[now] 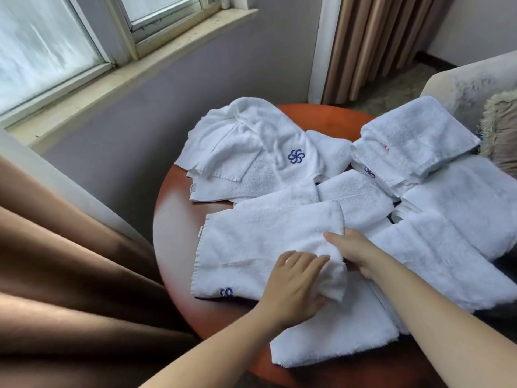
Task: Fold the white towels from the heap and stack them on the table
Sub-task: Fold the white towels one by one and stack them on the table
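Two curtains are flanking the scene: a broad brown fabric curtain (pixel 70 275) is hanging in deep folds along the left, and a beige striped curtain (pixel 372 46) is falling in the far corner, to the right of a white-framed window (pixel 42 46) with a pale stone sill. A round orange-red table (pixel 173 247) is standing in the middle, with a grey upholstered armchair (pixel 470 85) and a fringed beige cushion (pixel 500 130) sitting just past its right side. A long white towel (pixel 447 261) is lying spread over the table's right half. At the far left of the tabletop a loose heap of white towels (pixel 237 152) is lying crumpled, while a stack of folded white towels (pixel 414 141) is resting at the far right. Nearest the person, a white terry towel (pixel 251 247) is lying flat, overlapping a folded white towel (pixel 335 340) at the near edge. The left hand (pixel 293 284) is curling its fingers around the bunched right-hand corner of that flat towel, and the right hand (pixel 355 250) is pinching the same edge just above, its thumb lying on top and its other fingers tucked out of sight under the cloth. A blue embroidered pinwheel emblem (pixel 296 156) is showing on the heap, and a half-hidden blue emblem (pixel 226 292) is peeking out at the held towel's near edge. A small white tag (pixel 200 232) is sticking out from that towel's left edge, its print too small to read.
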The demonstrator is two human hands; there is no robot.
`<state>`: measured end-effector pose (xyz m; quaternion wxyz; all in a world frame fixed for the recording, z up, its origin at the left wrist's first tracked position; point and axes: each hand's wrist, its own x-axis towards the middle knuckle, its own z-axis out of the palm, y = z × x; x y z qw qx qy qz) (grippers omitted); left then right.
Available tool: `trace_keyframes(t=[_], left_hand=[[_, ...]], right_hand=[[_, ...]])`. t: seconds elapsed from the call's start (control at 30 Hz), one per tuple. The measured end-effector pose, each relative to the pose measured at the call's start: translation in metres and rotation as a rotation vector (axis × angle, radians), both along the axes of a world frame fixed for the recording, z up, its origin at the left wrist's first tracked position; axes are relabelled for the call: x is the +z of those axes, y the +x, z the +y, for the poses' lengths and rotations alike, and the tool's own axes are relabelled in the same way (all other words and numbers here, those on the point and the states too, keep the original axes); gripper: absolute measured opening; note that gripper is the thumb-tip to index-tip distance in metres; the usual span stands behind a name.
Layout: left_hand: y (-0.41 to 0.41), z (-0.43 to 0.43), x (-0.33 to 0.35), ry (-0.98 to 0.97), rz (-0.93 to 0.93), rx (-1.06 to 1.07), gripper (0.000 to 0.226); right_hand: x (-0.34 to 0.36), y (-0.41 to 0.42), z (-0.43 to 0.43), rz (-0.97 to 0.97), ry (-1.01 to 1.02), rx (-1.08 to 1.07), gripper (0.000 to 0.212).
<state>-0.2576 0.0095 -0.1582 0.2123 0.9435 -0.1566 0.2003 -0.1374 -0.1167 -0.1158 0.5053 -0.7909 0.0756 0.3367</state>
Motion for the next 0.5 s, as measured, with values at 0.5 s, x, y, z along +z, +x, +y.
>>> trace_keyframes(t=[0.5], left_hand=[[0.009, 0.000, 0.001, -0.009, -0.137, 0.071, 0.034]], right_hand=[[-0.003, -0.015, 0.001, 0.147, 0.143, -0.063, 0.027]])
